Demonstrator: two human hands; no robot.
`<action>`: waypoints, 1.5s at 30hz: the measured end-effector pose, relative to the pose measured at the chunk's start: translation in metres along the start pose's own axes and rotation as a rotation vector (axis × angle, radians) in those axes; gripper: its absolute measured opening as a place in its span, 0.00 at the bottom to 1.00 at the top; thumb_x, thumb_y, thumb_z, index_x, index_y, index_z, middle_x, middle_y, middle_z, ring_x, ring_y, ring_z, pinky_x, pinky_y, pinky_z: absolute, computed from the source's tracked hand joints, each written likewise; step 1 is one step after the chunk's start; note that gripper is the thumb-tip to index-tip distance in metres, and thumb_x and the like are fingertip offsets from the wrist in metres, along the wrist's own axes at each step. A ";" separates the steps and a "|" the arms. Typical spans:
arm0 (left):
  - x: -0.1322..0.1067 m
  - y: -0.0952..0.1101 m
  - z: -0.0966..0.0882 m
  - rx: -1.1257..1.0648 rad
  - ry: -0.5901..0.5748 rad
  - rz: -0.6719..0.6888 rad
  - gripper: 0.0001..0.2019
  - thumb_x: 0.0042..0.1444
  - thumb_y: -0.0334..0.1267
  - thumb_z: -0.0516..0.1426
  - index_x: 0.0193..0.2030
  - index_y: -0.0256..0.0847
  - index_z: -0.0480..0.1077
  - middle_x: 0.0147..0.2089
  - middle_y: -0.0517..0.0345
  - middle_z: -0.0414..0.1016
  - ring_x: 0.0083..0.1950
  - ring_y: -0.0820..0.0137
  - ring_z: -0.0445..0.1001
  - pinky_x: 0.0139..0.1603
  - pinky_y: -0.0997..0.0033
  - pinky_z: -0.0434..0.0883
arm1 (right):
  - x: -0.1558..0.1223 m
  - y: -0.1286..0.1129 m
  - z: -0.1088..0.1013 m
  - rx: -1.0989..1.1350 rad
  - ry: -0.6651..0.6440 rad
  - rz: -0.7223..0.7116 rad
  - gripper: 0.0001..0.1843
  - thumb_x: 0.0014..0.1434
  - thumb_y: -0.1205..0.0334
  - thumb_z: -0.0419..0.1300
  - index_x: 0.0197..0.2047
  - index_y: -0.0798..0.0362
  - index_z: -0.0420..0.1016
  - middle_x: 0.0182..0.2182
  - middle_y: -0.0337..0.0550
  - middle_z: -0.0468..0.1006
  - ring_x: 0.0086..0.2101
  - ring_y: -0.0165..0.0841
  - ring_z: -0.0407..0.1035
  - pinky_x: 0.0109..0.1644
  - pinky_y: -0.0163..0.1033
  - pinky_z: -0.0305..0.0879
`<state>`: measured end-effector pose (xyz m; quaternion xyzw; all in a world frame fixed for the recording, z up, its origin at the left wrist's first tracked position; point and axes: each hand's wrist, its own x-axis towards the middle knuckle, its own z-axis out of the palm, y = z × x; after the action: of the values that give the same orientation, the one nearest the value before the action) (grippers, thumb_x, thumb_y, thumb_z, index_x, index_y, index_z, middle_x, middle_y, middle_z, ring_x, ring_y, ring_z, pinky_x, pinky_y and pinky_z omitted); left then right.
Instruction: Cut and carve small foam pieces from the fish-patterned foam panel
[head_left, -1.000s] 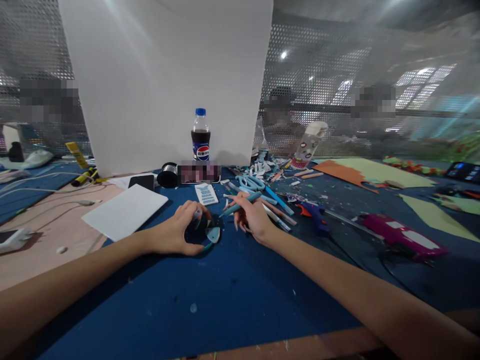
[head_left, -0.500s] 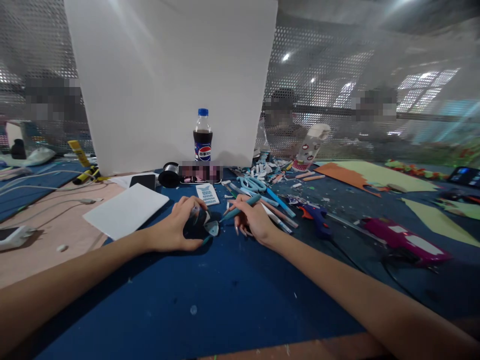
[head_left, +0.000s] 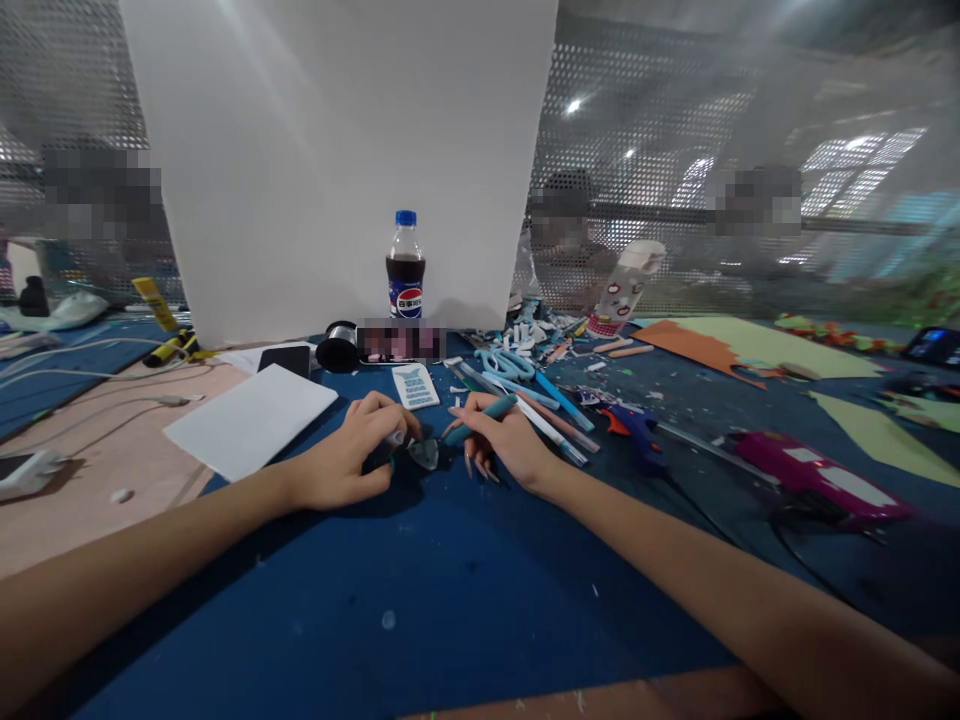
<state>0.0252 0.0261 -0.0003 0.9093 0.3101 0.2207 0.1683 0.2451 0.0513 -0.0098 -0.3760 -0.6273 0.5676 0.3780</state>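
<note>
My left hand is closed, fingers curled down and thumb near the mat, around a small object mostly hidden by the fingers. A small grey-blue flat piece shows just past its fingertips; whether it belongs to the hidden object I cannot tell. My right hand grips a teal pen that slants down to the left, its tip close to the grey-blue piece. Behind the hands lies a small white card with blue print. Pale blue scissors and several pens lie beyond my right hand.
A cola bottle stands before a white board. White sheets lie left, a black spool behind. To the right are a blue glue gun, a magenta tool with a cord, paper scraps and a tilted tumbler.
My left hand's fingers have closed in and its thumb has drawn back left, covering more of the dark object. My right hand keeps the pen in nearly the same place.
</note>
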 end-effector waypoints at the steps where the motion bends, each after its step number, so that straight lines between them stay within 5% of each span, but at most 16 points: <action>1: 0.000 0.000 0.000 -0.003 0.001 -0.001 0.14 0.42 0.25 0.47 0.36 0.43 0.53 0.46 0.56 0.62 0.49 0.62 0.57 0.49 0.59 0.59 | 0.000 0.000 0.000 -0.007 -0.005 -0.001 0.13 0.54 0.55 0.56 0.23 0.52 0.59 0.11 0.31 0.66 0.09 0.24 0.59 0.10 0.27 0.51; 31: 0.001 0.001 0.001 0.016 0.002 -0.021 0.16 0.39 0.24 0.46 0.37 0.43 0.53 0.46 0.56 0.62 0.49 0.62 0.57 0.49 0.58 0.61 | 0.001 0.002 -0.001 -0.052 -0.074 -0.011 0.16 0.54 0.55 0.56 0.21 0.53 0.59 0.10 0.32 0.67 0.09 0.22 0.58 0.13 0.26 0.55; 45: 0.000 0.000 0.001 -0.010 -0.004 -0.008 0.14 0.41 0.23 0.46 0.35 0.43 0.51 0.46 0.56 0.62 0.48 0.63 0.56 0.49 0.59 0.60 | 0.004 0.004 -0.002 -0.008 0.005 0.018 0.16 0.54 0.52 0.56 0.25 0.53 0.58 0.11 0.32 0.67 0.10 0.24 0.61 0.11 0.26 0.56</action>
<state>0.0260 0.0263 -0.0011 0.9076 0.3123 0.2196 0.1746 0.2456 0.0560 -0.0135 -0.3846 -0.6250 0.5678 0.3729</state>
